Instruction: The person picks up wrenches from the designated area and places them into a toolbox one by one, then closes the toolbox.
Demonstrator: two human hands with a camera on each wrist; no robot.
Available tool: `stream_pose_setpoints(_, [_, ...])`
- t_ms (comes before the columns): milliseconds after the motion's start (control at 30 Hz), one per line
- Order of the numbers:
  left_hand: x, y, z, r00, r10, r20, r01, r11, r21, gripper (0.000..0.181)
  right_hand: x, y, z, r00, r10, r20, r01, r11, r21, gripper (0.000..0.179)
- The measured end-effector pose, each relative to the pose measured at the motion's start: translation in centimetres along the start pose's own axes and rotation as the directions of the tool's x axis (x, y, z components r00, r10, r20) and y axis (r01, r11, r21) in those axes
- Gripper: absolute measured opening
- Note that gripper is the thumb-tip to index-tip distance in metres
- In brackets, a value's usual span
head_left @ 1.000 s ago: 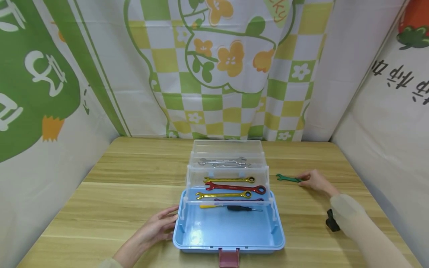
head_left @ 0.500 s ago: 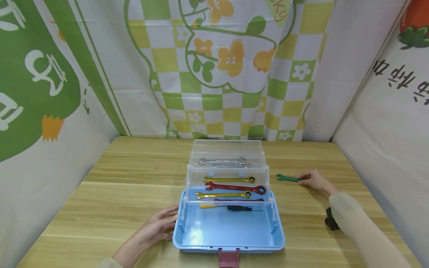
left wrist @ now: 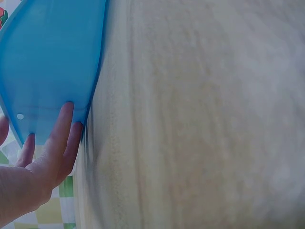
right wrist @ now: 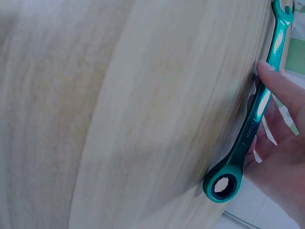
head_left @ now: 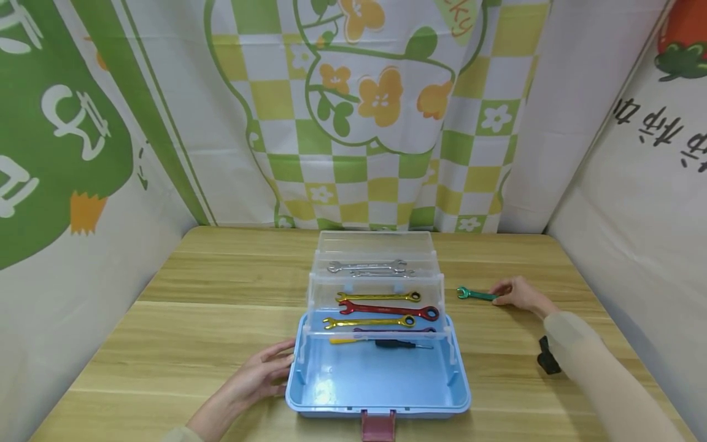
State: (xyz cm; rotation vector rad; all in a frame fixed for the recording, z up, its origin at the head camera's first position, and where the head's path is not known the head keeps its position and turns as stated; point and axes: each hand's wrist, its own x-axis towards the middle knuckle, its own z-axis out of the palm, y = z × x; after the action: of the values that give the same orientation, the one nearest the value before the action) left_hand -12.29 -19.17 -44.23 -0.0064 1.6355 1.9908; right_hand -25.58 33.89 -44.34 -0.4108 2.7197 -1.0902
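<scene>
My right hand [head_left: 519, 294] pinches a green combination wrench [head_left: 476, 294] between thumb and fingers, off to the right of the toolbox. In the right wrist view the green wrench [right wrist: 251, 123] shows its open end at the top and its ratchet ring at the bottom, close over the table. A blue toolbox [head_left: 381, 377] stands with its clear tiered trays spread back. Against its left side rest the extended fingers of my left hand [head_left: 251, 376]; the left wrist view shows the fingertips on the blue wall [left wrist: 52, 62].
Silver wrenches [head_left: 367, 266] lie in the rear tray. Gold wrenches [head_left: 370, 321], a red wrench [head_left: 386, 309] and a purple one [head_left: 393, 330] lie nearer. A black-handled screwdriver [head_left: 394, 344] is below them. A black object [head_left: 548, 357] sits beside the right sleeve. Curtains surround the table.
The green wrench has turned slightly in my right hand, so its open jaw shows more face-on and catches more light. My left hand and the toolbox stay put.
</scene>
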Motion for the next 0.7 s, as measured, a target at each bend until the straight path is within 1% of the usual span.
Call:
stream_pose_setpoints(67, [0.0, -0.1, 0.0, 1.000, 0.001, -0.002, -0.001, 1.000, 0.000, 0.066, 0.0, 0.0, -0.1, 1.000, 0.002, 0.005, -0.002, 1.000, 0.017, 0.022])
stream_pose_setpoints(300, [0.1, -0.1, 0.0, 1.000, 0.000, -0.014, 0.000, 1.000, 0.007, 0.065, 0.1, 0.1, -0.1, 1.000, -0.004, 0.007, 0.004, 1.000, 0.030, 0.020])
stream_pose_setpoints(400, [0.1, -0.1, 0.0, 1.000, -0.002, -0.010, 0.002, 1.000, 0.007, 0.064, 0.1, -0.1, -0.3, 1.000, 0.009, 0.017, -0.010, 0.999, 0.050, 0.020])
stream_pose_setpoints(467, [0.1, -0.1, 0.0, 1.000, -0.004, -0.007, 0.004, 1.000, 0.007, 0.064, 0.2, -0.4, -0.5, 0.999, 0.025, 0.030, -0.027, 0.997, 0.071, 0.020])
stream_pose_setpoints(600, [0.1, -0.1, 0.0, 1.000, -0.008, -0.008, 0.008, 1.000, 0.008, 0.064, 0.5, -1.5, -1.1, 0.998, 0.043, 0.036, -0.046, 0.996, 0.080, 0.020])
stream_pose_setpoints(700, [0.1, 0.0, 0.0, 1.000, -0.008, -0.014, 0.008, 1.000, 0.011, 0.064, 0.9, -2.4, -1.6, 0.999, 0.040, 0.035, -0.043, 0.996, 0.084, 0.019])
